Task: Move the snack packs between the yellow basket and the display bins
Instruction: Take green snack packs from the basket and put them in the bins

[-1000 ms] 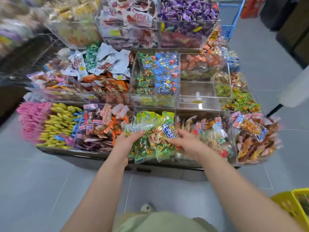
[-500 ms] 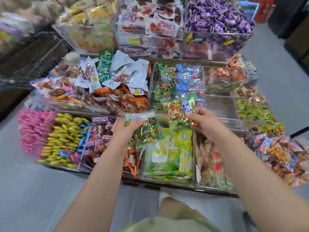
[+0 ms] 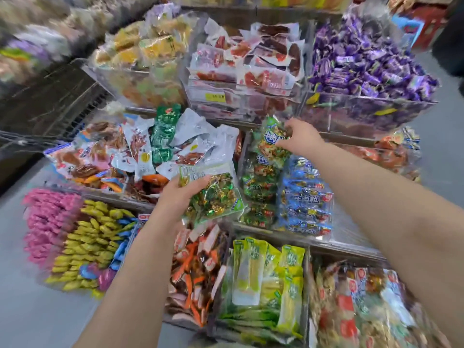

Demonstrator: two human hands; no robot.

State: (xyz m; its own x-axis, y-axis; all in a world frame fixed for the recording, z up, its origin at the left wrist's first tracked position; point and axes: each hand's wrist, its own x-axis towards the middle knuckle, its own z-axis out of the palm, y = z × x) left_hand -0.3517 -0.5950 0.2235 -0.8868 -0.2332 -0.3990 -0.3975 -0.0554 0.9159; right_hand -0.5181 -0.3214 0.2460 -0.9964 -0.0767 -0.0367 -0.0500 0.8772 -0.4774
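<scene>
Snack pack (image 3: 272,140) pinched by the right hand (image 3: 302,139) may topple the stacked row (image 3: 261,189) beneath it; left hand (image 3: 182,197) grips a second pack (image 3: 217,197).

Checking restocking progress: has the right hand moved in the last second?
Yes. The right hand went forward, from the front row to the far end of the blue-and-green pack bin.
</scene>
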